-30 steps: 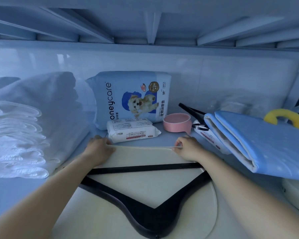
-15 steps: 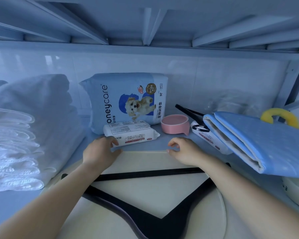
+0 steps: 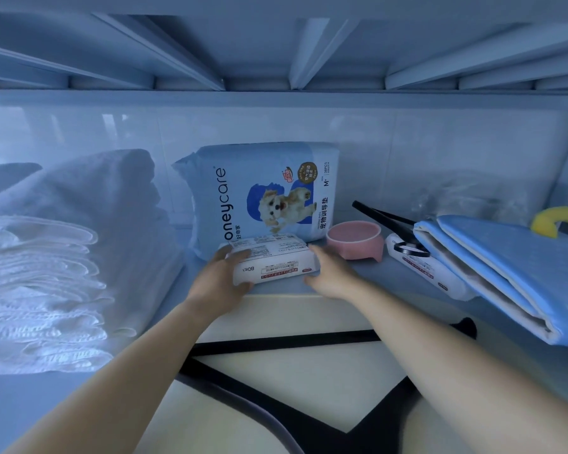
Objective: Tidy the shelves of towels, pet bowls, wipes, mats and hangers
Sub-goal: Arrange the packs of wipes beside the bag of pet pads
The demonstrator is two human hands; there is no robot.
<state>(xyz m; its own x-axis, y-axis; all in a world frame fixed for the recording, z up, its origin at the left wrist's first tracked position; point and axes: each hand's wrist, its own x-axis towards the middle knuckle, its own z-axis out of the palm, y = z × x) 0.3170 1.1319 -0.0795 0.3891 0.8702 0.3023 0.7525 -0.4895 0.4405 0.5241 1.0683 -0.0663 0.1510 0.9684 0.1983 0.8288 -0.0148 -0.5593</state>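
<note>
Both your hands have left the cream mat's far edge for the wipes pack, near the shelf's back edge against the pet-pad bag. Your left hand clamps its left end and your right hand curls round its right, so repositioning it looks next.

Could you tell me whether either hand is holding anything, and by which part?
Both hands hold the white wipes pack: the left hand grips its left end, fingers curled over the top; the right hand cups its right end.

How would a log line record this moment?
left hand: grips wipes pack | right hand: holds its other end | place: shelf
</note>
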